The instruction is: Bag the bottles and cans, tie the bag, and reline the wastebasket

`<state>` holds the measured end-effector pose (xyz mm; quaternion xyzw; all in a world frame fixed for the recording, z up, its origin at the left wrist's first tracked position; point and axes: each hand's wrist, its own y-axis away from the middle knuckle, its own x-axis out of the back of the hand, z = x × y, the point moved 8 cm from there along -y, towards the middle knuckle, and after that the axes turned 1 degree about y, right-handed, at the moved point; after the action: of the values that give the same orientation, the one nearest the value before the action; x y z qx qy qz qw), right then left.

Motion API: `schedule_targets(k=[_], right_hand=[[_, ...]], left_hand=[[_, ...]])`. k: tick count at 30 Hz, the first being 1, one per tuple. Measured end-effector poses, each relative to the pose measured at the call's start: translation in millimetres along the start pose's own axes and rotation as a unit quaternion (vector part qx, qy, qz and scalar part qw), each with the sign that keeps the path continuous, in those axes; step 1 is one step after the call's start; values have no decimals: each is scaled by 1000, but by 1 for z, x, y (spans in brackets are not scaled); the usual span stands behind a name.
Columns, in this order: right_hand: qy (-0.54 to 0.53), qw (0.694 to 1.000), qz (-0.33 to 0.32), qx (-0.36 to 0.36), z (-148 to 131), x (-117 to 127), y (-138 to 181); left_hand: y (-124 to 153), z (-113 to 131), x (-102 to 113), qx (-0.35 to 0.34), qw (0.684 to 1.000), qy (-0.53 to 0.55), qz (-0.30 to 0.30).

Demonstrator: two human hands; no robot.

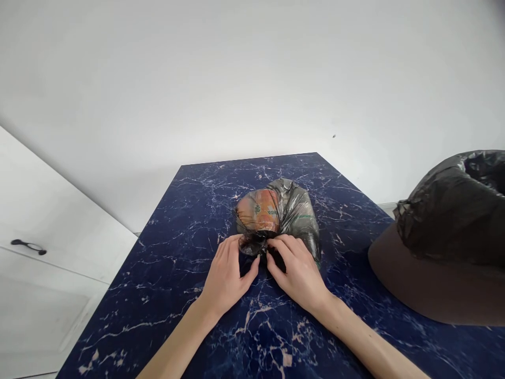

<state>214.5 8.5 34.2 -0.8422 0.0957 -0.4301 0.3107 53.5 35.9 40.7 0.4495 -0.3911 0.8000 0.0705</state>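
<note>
A filled black plastic bag (pixel 294 205), thin enough to show orange packaging and other contents, lies on the blue marble-patterned tabletop (pixel 158 273). Its gathered mouth faces me. At the left side of that mouth, my left hand (pixel 226 273) pinches the crumpled plastic between fingers and thumb. My right hand (pixel 295 268) grips the bunched plastic from the right, with its fingertips close to those of the left. Part of the gathered plastic is hidden behind my fingers.
On the right stands a brown bin (pixel 426 289) with a black liner (pixel 445 221) folded over its rim. A white wall (pixel 252 79) rises behind the table. To the left is a white cabinet (pixel 51 284) with a dark handle (pixel 29 246).
</note>
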Motion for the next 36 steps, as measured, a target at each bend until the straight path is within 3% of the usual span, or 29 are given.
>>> schedule_targets(k=[19, 36], right_hand=[[-62, 998, -12, -4, -3, 1, 0], [-24, 1000, -14, -7, 3, 6, -3]], left_hand=[[-2, -3, 3, -15, 999, -34, 23], [-3, -7, 11, 22, 999, -14, 43]])
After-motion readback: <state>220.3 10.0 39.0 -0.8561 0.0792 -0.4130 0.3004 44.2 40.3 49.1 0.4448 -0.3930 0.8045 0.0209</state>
